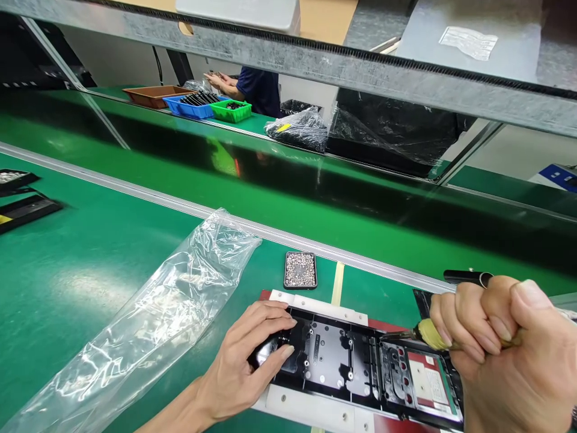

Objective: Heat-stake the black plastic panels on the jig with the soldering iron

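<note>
A long black plastic housing (327,355) lies in a white-and-red fixture (311,406) in front of me. My left hand (246,355) grips the housing's left end, thumb and fingers curled over it. In my right fist (505,337) is a screwdriver (430,334) with a yellow-wrapped grip. Its metal tip points left and meets the housing, or hangs just over it, near the upper edge right of the middle. The far end of the tool is mostly hidden by my hand. Beyond the housing stands a small square black tray (300,270) of tiny metal screws.
A clear plastic bag (157,319) stretches across the left of the green bench. Black parts (27,207) lie at far left, a black tube (466,276) behind my right fist. A metal shelf (315,63) crosses above. Behind the divider are bins (232,112) and a co-worker's hands (223,83).
</note>
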